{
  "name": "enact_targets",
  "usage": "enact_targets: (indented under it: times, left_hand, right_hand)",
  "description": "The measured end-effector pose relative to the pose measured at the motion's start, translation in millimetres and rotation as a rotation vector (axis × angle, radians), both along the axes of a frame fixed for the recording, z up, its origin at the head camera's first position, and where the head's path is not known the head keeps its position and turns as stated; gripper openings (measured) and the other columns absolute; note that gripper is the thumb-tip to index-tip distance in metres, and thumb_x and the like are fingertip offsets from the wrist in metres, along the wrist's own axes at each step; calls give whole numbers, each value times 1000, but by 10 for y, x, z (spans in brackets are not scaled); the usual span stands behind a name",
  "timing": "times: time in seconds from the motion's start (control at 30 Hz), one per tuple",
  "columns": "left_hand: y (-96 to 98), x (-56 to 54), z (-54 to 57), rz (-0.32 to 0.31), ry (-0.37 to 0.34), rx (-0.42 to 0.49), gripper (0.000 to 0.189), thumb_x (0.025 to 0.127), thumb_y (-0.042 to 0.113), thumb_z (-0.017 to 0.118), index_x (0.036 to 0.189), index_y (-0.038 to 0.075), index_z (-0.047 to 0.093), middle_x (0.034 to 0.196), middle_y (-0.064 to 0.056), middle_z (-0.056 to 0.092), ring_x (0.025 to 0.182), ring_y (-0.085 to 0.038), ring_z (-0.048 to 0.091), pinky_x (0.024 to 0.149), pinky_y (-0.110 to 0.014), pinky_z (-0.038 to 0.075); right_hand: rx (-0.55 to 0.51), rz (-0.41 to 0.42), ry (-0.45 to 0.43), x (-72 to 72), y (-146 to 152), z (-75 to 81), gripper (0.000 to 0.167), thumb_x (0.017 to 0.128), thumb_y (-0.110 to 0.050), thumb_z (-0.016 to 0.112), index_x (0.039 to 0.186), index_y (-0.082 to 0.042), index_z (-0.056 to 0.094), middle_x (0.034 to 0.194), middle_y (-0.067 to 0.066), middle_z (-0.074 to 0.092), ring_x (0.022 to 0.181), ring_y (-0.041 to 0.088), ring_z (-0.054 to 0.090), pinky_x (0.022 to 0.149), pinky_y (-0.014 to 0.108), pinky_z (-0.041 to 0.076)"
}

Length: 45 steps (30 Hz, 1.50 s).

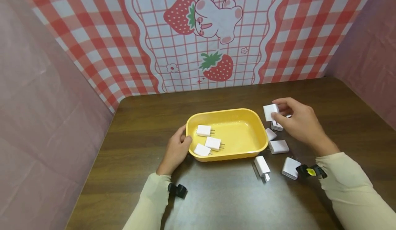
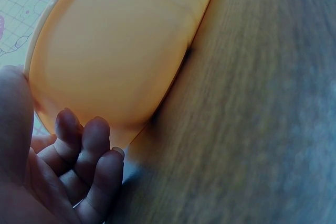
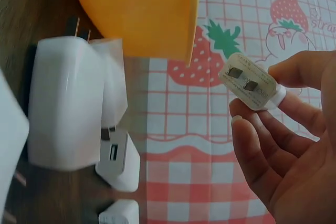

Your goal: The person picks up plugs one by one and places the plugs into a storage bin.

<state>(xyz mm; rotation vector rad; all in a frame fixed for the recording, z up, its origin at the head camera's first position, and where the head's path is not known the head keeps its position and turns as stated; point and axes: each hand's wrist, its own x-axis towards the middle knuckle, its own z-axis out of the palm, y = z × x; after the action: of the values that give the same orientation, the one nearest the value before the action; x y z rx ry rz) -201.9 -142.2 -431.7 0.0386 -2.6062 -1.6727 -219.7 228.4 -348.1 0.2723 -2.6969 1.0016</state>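
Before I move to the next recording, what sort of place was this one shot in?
Probably a makeshift tabletop recording booth: a wood-grain table stands before a red-checked strawberry cloth, with a creased pinkish sheet on the left and a similar one on the right.

right wrist: plug (image 3: pixel 247 83) in right fingers (image 3: pixel 249 148), print (image 3: pixel 256 71) illegible | left wrist: tray (image 2: pixel 115 45) above left fingers (image 2: pixel 95 139), cut off | table (image 2: pixel 252 103) beside them, blurred
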Motion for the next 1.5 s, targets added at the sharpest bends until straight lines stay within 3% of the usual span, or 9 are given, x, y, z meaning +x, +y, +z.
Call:
enact_targets:
  times: [0.43, 0.7, 1.03, 1.23, 1.5]
  left_hand:
    - [0, -4, -12, 4, -9, -7, 56, 91, 23, 54, 147, 14, 51, 69, -2, 56, 56, -18, 49, 53, -30, 40]
    - [2, 0, -20, 2, 7, 4, 55, 92, 23, 54, 146, 14, 52, 68, -2, 55, 55, -18, 49, 53, -31, 41]
    - [0, -8, -14, 5, 8, -7, 54, 92, 24, 54, 145, 13, 53, 68, -2, 55, 55, -18, 49, 52, -31, 40]
    - [0, 0, -28, -1, 5, -6, 55, 92, 24, 54, 145, 13, 53, 67, -2, 55, 55, -18, 49, 53, -31, 40]
    - [-11, -5, -13, -4, 8, -1, 55, 91, 23, 54, 146, 12, 52, 68, -2, 54, 54, -18, 48, 51, -31, 40]
  right_hand:
    - [-8, 156, -76, -67, -293, 15, 40, 93, -22, 72, 130, -10, 62, 109, 8, 67, 92, 24, 60, 69, 28, 55]
    - [72, 257, -82, -180, -437, 31, 38, 90, -13, 74, 127, -9, 64, 104, 6, 67, 91, 22, 64, 80, 43, 57]
    - [246, 381, -161, -318, -661, 117, 38, 91, -16, 73, 128, -13, 64, 109, 4, 68, 94, 22, 61, 80, 42, 56]
    - [352, 404, -169, -348, -772, 142, 38, 90, -18, 74, 127, -15, 66, 111, 1, 67, 92, 20, 60, 81, 41, 55]
    - [395, 423, -188, -403, -839, 127, 36, 90, -22, 74, 126, -19, 68, 108, -3, 67, 87, 19, 58, 80, 37, 54]
